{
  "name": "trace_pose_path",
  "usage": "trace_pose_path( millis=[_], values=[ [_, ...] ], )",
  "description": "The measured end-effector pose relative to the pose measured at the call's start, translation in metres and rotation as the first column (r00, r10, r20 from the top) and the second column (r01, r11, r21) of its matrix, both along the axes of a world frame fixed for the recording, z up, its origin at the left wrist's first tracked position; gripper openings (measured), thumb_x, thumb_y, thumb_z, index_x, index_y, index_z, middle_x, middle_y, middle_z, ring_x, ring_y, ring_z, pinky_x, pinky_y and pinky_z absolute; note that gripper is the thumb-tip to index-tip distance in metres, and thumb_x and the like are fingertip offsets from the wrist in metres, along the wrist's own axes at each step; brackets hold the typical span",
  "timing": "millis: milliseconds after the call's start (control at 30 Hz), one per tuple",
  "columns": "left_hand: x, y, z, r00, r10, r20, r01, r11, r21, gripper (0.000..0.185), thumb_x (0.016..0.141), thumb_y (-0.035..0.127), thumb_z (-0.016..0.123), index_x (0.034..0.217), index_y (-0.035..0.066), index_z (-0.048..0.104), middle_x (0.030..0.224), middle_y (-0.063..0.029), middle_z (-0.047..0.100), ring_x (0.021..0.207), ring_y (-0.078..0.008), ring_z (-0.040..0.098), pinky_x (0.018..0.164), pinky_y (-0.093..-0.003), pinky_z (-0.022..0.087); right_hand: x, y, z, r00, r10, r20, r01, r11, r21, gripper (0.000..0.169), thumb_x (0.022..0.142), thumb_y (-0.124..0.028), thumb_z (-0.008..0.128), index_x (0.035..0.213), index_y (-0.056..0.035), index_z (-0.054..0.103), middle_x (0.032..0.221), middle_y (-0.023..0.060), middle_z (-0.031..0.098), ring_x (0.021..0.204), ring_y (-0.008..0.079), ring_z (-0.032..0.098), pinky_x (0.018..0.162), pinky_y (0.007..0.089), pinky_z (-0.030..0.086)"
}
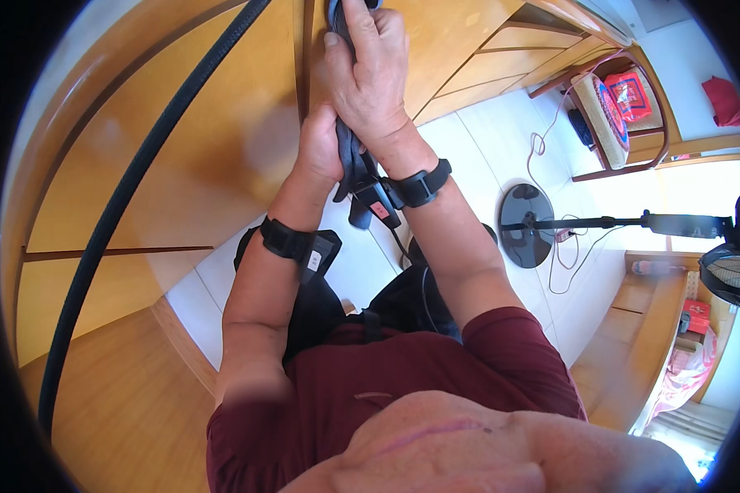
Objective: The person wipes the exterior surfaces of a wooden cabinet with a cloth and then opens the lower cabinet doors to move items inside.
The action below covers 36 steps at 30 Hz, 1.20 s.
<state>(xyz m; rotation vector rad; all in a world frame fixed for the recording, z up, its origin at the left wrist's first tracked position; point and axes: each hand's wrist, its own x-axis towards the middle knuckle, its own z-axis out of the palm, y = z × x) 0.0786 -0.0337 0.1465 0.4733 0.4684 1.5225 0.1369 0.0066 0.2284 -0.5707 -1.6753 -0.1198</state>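
A dark grey cloth (346, 138), narrow and folded, runs between my hands in front of a wooden cabinet door (222, 142). My right hand (373, 74) is around its upper part, thumb and index finger stretched along it towards the top of the view. Just below, my left hand (322, 143) closes on the cloth from the other side; most of its fingers are hidden. The cloth's lower end hangs near my right wrist, and its upper end runs out of view. Black straps with small devices circle both wrists, the left device (320, 254) bearing a label.
A black pedestal fan (525, 226) stands on the tiled floor to the right, with cables (555, 265) trailing around it. Beyond is a wooden chair (616, 157) with cushions. Drawers (524, 55) continue along the cabinet. A dark cord (148, 148) crosses the view at left.
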Motion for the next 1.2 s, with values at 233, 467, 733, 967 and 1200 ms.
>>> trace_pose_path(
  millis=[233, 467, 733, 967, 1200],
  values=[
    [0.017, -0.020, -0.035, 0.993, -0.005, 0.115, 0.019, 0.992, -0.128, 0.037, 0.102, 0.029, 0.040, 0.130, 0.006, 0.049, 0.126, -0.0093, 0.056, 0.115, -0.0183, 0.056, 0.099, -0.0332, 0.045, 0.006, -0.005, -0.077, 0.990, -0.018, 0.137, 0.030, 0.996, -0.085, 0.034, 0.077, -0.004, 0.065, 0.111, -0.0111, 0.066, 0.085, 0.0090, 0.053, 0.081, 0.0262, 0.053, 0.073, 0.0367, 0.036],
    [0.000, -0.006, -0.026, 0.991, 0.006, 0.133, -0.008, 1.000, 0.016, 0.033, 0.098, 0.027, 0.043, 0.117, 0.003, 0.056, 0.113, -0.0093, 0.062, 0.103, -0.0163, 0.061, 0.090, -0.0318, 0.050, -0.005, -0.002, -0.032, 0.990, -0.025, 0.136, 0.022, 1.000, 0.021, 0.037, 0.076, -0.005, 0.064, 0.113, -0.0114, 0.065, 0.083, 0.0075, 0.053, 0.082, 0.0267, 0.053, 0.075, 0.0391, 0.035],
    [0.016, -0.017, -0.042, 0.979, -0.004, 0.202, 0.016, 0.998, -0.054, 0.037, 0.102, 0.028, 0.041, 0.129, 0.006, 0.049, 0.125, -0.0090, 0.056, 0.116, -0.0182, 0.055, 0.099, -0.0341, 0.045, 0.003, -0.010, -0.070, 0.972, 0.002, 0.234, 0.015, 0.997, -0.071, 0.037, 0.079, -0.002, 0.064, 0.115, -0.0088, 0.063, 0.086, 0.0098, 0.056, 0.081, 0.0280, 0.054, 0.072, 0.0389, 0.037],
    [0.010, -0.016, -0.027, 0.986, 0.105, 0.129, -0.097, 0.993, -0.063, 0.031, 0.099, 0.028, 0.042, 0.115, 0.005, 0.056, 0.105, -0.0107, 0.063, 0.095, -0.0185, 0.062, 0.082, -0.0316, 0.051, -0.005, -0.005, -0.053, 0.986, -0.027, 0.163, 0.028, 1.000, -0.005, 0.035, 0.078, -0.004, 0.064, 0.112, -0.0145, 0.066, 0.083, 0.0068, 0.055, 0.080, 0.0258, 0.054, 0.074, 0.0371, 0.034],
    [0.004, -0.009, -0.028, 0.985, 0.068, 0.159, -0.060, 0.997, -0.054, 0.029, 0.097, 0.029, 0.046, 0.105, 0.004, 0.059, 0.092, -0.0094, 0.066, 0.079, -0.0180, 0.064, 0.069, -0.0300, 0.053, -0.011, -0.004, -0.030, 0.987, -0.036, 0.153, 0.043, 0.998, -0.038, 0.039, 0.078, -0.003, 0.063, 0.116, -0.0115, 0.063, 0.083, 0.0077, 0.054, 0.081, 0.0266, 0.054, 0.075, 0.0377, 0.035]
  ],
)
